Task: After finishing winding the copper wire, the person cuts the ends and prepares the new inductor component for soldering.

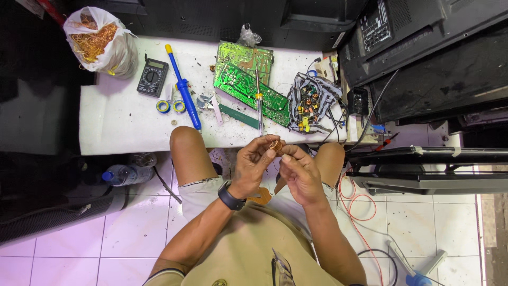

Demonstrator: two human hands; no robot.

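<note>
On your white bench you have two green circuit boards (248, 79), one black multimeter (153, 77), one blue desoldering pump (183, 87), one soldering iron (259, 100), two small tape rolls (171, 106) and one bag of copper wire (100, 42). One plastic bottle (126, 174) lies on the floor, left.

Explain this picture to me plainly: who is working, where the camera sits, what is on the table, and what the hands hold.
There is no machine here: a seated person works with bare hands. The single camera sits on the person's head and looks down. The left hand and right hand together pinch a small copper coil above the knees. On the white table lie two green circuit boards, a soldering iron, a blue solder sucker, a multimeter, tape rolls and a bag of copper wire.
</note>
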